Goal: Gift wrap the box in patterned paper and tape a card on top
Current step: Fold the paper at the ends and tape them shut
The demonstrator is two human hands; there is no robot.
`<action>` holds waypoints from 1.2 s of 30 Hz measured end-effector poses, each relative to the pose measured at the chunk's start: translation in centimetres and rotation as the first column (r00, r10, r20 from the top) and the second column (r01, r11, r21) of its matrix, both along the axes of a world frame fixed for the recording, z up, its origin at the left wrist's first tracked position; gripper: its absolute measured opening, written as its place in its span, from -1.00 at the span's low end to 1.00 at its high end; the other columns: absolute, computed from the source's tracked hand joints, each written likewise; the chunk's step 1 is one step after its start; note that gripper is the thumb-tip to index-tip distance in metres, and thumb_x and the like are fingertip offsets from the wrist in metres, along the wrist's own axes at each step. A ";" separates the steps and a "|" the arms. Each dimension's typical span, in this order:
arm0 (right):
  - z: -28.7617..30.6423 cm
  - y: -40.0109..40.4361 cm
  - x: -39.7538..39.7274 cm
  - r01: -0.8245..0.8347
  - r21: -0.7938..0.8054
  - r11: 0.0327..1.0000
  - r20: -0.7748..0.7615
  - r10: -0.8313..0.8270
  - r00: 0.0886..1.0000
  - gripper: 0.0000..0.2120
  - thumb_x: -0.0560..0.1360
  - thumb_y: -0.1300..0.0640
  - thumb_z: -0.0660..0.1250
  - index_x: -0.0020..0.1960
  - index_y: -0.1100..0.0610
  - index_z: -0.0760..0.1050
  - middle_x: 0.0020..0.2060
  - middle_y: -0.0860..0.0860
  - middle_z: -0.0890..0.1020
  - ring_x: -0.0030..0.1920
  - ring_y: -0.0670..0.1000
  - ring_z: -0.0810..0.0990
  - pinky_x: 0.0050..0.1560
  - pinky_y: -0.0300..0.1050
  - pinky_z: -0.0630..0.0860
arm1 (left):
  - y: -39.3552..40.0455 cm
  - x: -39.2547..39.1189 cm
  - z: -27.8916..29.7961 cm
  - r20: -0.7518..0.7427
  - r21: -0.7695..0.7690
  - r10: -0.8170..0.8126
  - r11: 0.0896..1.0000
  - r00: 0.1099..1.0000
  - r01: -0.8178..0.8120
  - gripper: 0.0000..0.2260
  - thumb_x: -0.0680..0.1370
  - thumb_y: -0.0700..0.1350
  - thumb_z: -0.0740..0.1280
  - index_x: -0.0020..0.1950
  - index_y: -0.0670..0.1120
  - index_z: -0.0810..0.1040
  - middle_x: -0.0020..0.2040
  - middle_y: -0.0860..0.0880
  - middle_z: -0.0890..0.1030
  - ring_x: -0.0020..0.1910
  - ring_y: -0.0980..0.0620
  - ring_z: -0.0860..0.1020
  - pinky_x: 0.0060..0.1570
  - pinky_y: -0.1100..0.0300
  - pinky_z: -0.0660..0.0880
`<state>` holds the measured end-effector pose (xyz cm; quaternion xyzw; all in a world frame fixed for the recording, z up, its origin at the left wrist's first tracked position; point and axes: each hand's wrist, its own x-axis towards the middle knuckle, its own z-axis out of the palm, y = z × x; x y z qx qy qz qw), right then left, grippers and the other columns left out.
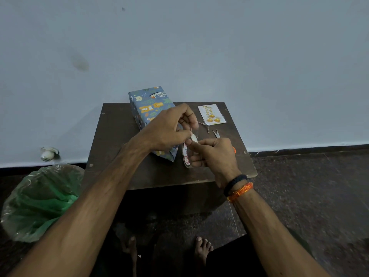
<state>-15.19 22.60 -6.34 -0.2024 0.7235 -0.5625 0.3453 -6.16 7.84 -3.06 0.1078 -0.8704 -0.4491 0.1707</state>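
Observation:
The box (149,105), wrapped in blue paper with animal prints, lies lengthwise on a small dark wooden table (111,136). A white card (211,113) with gold balls and lettering lies flat at the table's far right. My right hand (214,154) grips a roll of clear tape (187,154) just right of the box. My left hand (171,126) reaches over the box and pinches the tape's free end above the roll. Part of the box is hidden under my left hand.
Small scissors (216,133) with an orange handle lie behind my right hand. A green plastic bag (40,200) sits on the floor left of the table. A pale wall rises directly behind the table. My bare feet (201,250) are on the dark floor below.

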 end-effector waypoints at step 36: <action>0.5 -0.3 0.4 -0.020 0.071 0.997 -0.078 0.026 0.997 -0.74 0.48 0.00 0.53 -0.11 0.21 0.67 -0.30 0.13 0.72 -0.34 0.03 0.69 -0.15 0.07 0.71 | 0.5 0.5 1.7 0.081 0.221 0.213 0.949 0.974 -0.226 -0.82 0.43 -0.23 0.58 -0.09 -0.23 0.63 -0.21 -0.16 0.71 -0.28 -0.04 0.67 -0.20 0.13 0.63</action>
